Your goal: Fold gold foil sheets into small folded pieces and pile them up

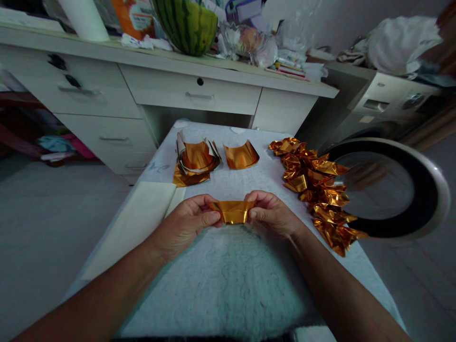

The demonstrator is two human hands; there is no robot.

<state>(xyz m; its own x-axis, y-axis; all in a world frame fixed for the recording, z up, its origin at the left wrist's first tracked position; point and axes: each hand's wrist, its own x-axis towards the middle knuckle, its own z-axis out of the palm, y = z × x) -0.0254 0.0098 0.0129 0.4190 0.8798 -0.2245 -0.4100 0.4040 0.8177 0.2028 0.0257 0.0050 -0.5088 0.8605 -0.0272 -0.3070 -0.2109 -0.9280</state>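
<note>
A folded piece of shiny gold foil paper is stretched between my two hands, just above the cloth-covered table. My left hand pinches its left end between thumb and fingers. At the right end, my right hand grips it the same way. Beyond my hands lies a stack of curled gold foil sheets, some showing pale undersides. Beside that stack rests a single curved gold sheet. Along the right side, several folded, crumpled gold foil pieces form a long heap.
A pale folded sheet lies along the left edge of the table. Behind stands a white desk with drawers, bearing a cut watermelon and bags. An open washing machine door is close by the table's right edge.
</note>
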